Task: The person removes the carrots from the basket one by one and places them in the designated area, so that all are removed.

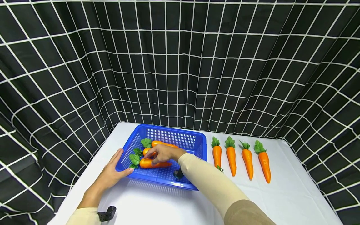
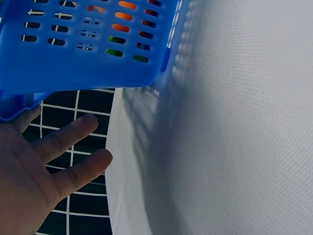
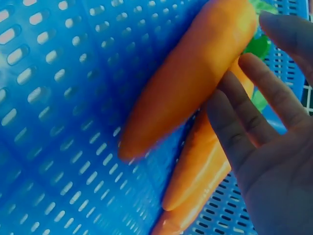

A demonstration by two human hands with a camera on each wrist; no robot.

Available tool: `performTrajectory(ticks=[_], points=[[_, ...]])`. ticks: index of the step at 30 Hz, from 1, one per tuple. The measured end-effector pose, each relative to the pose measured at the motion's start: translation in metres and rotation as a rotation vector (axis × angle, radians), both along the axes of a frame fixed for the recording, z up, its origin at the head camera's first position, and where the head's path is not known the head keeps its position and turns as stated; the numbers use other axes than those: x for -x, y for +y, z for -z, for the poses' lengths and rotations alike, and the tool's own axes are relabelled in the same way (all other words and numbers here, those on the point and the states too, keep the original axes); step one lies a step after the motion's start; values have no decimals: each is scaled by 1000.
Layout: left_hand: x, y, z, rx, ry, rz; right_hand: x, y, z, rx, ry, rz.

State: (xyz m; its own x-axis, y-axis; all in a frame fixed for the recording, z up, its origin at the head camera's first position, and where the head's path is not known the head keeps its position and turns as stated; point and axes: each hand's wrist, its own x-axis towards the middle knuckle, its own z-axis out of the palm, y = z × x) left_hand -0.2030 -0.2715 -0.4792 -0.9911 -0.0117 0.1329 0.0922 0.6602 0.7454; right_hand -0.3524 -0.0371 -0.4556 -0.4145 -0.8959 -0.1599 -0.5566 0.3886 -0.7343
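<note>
A blue plastic basket [image 1: 185, 181] with slotted walls stands on the white table. Inside lie orange carrots with green leafy tops, including a near carrot [image 1: 163, 164] and a far carrot [image 1: 168, 144]. My right hand [image 1: 164, 152] reaches into the basket and grips the near carrot by its thick end. The right wrist view shows that carrot [image 3: 181, 83] between thumb and fingers, over other carrots. At the basket's left front corner, my left hand [image 1: 111, 173] rests against the wall, fingers spread and straight, thumb near the rim. In the left wrist view its fingers [image 2: 73, 178] extend below the rim.
Right of the basket, several carrots lie in a row, among them a carrot [image 1: 231, 161] and an outermost carrot [image 1: 265, 167]. Leaves [image 1: 220, 168] show beside my right sleeve. A black curtain [image 1: 180, 78] with a white grid surrounds the white table [image 1: 281, 200].
</note>
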Motion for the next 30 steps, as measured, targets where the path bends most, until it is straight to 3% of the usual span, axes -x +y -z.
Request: performTrajectory(ticks=[6,10,14,30], points=[[0,0,-2,12,-4,-10,-3,-4,4,-93,87,-93],[0,-1,0,18,-3,-9,-7,-6,7,-186,165,-115],[0,-1,2,21,-3,-14,-10,-7,7,-200,193,-128],[-1,1,-2,29,-23,-13,-7,0,-1,-87,93,-62]])
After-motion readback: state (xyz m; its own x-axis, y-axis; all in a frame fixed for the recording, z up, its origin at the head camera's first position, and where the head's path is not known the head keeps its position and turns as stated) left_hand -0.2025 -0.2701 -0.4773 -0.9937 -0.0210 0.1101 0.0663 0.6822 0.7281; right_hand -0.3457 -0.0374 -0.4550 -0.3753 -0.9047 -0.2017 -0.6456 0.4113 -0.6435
